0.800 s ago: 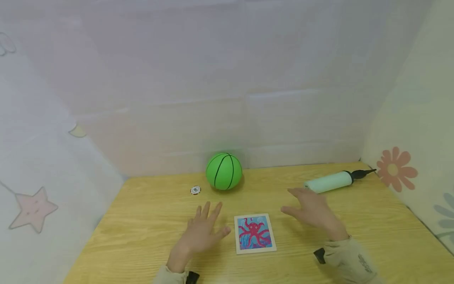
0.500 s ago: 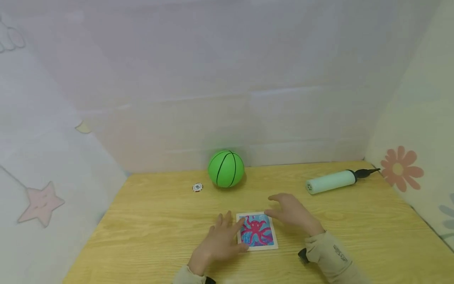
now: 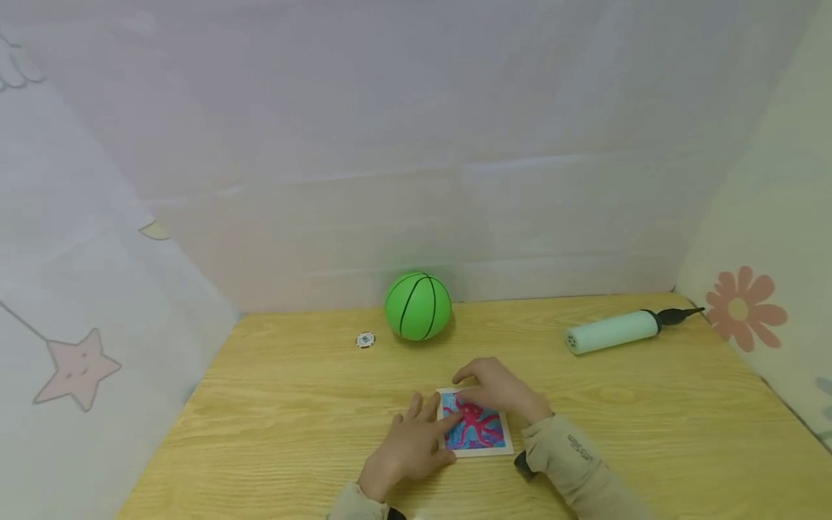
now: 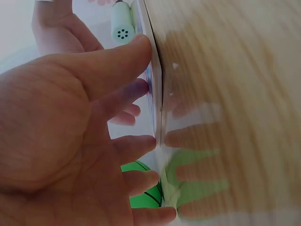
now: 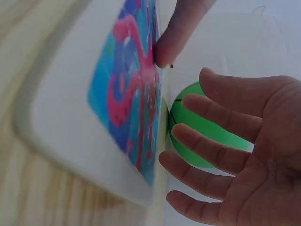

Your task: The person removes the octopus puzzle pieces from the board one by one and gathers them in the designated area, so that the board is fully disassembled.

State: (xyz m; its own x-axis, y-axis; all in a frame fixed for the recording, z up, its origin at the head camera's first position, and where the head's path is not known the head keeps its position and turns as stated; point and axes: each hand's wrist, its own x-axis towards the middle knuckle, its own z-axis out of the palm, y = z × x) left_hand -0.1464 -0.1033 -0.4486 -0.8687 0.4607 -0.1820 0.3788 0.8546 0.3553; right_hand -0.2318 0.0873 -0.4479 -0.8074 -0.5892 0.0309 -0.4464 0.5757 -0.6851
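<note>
In the head view, the octopus picture, a card with a white border, lies flat on the desk, between the two hands and partly under their fingers. The left hand is at its left side, with the fingers extended and spread, and no firm hold is seen. The left wrist view shows that the thumb is at the border of the card, and the tip of the index finger meets the painted face; the other three fingers point down near the edge, and whether they press the desk cannot be told. The right hand reaches over the upper right part of the picture, and its thumb covers a piece of the octopus's upper side. In the right wrist view, its fingers are loosely extended and separate from each other, pointing to the painted face, with nothing gripped between them; whether any tip touches the card is not clear. Behind the hands, a green ball with black lines rests near the back edge of the desk. A small round chip lies just left of the ball, and a pale green pump with a black nozzle lies well apart on the right.
</note>
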